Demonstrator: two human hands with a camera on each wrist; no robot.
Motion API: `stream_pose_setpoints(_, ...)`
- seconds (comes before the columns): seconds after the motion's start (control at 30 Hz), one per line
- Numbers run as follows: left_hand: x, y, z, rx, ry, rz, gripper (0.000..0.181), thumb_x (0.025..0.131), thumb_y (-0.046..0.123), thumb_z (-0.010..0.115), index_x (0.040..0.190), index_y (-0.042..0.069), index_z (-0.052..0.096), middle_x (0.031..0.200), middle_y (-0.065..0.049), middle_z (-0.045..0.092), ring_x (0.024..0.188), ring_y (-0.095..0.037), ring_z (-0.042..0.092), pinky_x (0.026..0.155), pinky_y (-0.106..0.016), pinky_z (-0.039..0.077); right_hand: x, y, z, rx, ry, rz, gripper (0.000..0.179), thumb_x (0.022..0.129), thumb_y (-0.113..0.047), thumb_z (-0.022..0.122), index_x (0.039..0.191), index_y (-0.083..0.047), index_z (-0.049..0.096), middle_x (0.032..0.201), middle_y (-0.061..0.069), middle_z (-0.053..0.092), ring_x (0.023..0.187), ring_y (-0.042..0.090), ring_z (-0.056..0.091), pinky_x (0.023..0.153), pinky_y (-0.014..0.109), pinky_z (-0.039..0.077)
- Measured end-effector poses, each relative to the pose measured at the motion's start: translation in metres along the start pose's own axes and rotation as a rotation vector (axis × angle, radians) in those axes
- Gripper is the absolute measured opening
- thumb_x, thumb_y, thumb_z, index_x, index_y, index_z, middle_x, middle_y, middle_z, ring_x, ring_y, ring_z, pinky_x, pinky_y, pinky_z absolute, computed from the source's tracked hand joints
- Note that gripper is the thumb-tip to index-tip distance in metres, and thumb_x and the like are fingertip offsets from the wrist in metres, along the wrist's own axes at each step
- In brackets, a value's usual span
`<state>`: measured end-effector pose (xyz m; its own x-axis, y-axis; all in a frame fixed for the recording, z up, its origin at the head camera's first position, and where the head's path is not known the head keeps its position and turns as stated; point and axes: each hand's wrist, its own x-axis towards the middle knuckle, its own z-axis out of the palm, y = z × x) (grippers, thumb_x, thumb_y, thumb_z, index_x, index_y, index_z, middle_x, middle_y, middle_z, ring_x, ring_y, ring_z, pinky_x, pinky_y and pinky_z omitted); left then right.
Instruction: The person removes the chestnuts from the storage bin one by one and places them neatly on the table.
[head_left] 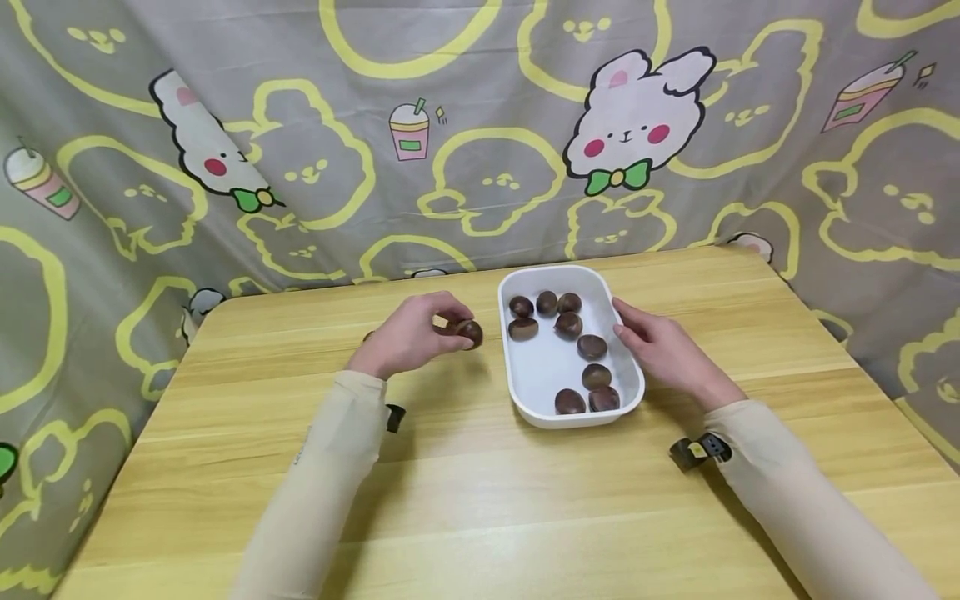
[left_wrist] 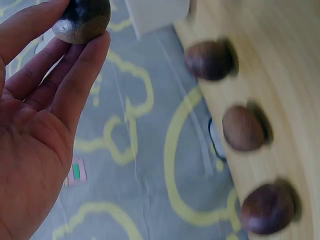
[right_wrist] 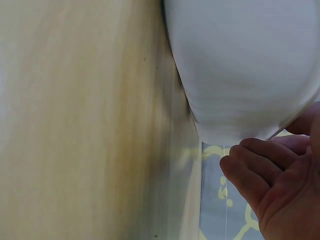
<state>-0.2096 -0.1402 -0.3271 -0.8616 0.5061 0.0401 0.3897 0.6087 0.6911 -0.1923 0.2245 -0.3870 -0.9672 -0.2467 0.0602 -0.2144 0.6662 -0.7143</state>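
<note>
Between thumb and fingertips, my left hand [head_left: 408, 335] pinches a glossy brown chestnut [head_left: 469, 334], held just left of the white plastic box [head_left: 536, 373]. In the left wrist view the same chestnut [left_wrist: 82, 21] shows at the top, with the palm below it. My right hand [head_left: 667, 350] holds the box by its right side, thumb at the rim. Seen from the right wrist, the fingers [right_wrist: 252, 167] lie along the outer wall. Several chestnuts [head_left: 592, 347] are spread inside the box, some at the far left, others down the right side.
Three more chestnuts lie in a row on the wooden table in the left wrist view, a middle one [left_wrist: 243, 128] among them; the left hand mostly hides them from the head. A patterned grey curtain [head_left: 480, 100] hangs along the table's [head_left: 480, 508] far edge.
</note>
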Motion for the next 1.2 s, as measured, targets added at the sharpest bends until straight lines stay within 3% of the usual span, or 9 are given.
stream_pose_setpoints(0.17, -0.017, -0.012, -0.026, -0.018, 0.080, -0.087, 0.025, 0.086, 0.014, 0.078, 0.108, 0.010, 0.070, 0.106, -0.004, 0.066, 0.095, -0.018, 0.065, 0.080, -0.037, 0.052, 0.001, -0.001, -0.001, 0.002, -0.004, 0.003, 0.054, 0.105, -0.028, 0.049, 0.152, -0.007, 0.034, 0.146, 0.021, 0.042, 0.132, 0.038, 0.042, 0.108, 0.053, 0.031)
stream_pose_setpoints(0.3, -0.030, -0.027, -0.046, 0.025, 0.136, -0.164, 0.028, 0.087, 0.019, 0.077, 0.111, 0.010, 0.068, 0.109, -0.007, 0.065, 0.095, -0.022, 0.065, 0.077, -0.039, 0.051, 0.002, -0.002, -0.002, 0.010, -0.006, 0.005, 0.054, 0.105, -0.028, 0.048, 0.153, -0.008, 0.033, 0.147, 0.020, 0.040, 0.133, 0.037, 0.040, 0.109, 0.053, 0.029)
stream_pose_setpoints(0.53, -0.053, -0.061, -0.065, 0.090, 0.149, -0.280, 0.028, 0.090, 0.024, 0.074, 0.112, 0.008, 0.067, 0.112, -0.011, 0.065, 0.109, -0.030, 0.058, 0.090, -0.049, 0.045, 0.003, -0.001, -0.002, 0.006, -0.020, 0.013, 0.055, 0.105, -0.031, 0.047, 0.153, -0.008, 0.033, 0.147, 0.021, 0.041, 0.133, 0.038, 0.040, 0.108, 0.054, 0.030)
stream_pose_setpoints(0.73, -0.070, -0.080, -0.072, 0.106, 0.129, -0.358, 0.031, 0.091, 0.026, 0.073, 0.113, 0.006, 0.066, 0.113, -0.014, 0.064, 0.113, -0.034, 0.055, 0.090, -0.051, 0.044, 0.002, 0.000, -0.002, -0.004, -0.020, 0.015, 0.055, 0.105, -0.031, 0.047, 0.153, -0.008, 0.033, 0.147, 0.021, 0.041, 0.133, 0.038, 0.040, 0.108, 0.054, 0.031)
stream_pose_setpoints(1.2, -0.083, -0.107, -0.079, 0.158, 0.079, -0.417, 0.037, 0.092, 0.024, 0.070, 0.116, -0.002, 0.064, 0.111, -0.019, 0.064, 0.106, -0.035, 0.058, 0.085, -0.049, 0.046, 0.001, -0.002, -0.002, 0.000, -0.028, 0.027, 0.055, 0.105, -0.030, 0.048, 0.153, -0.009, 0.033, 0.146, 0.021, 0.042, 0.132, 0.037, 0.041, 0.108, 0.053, 0.031)
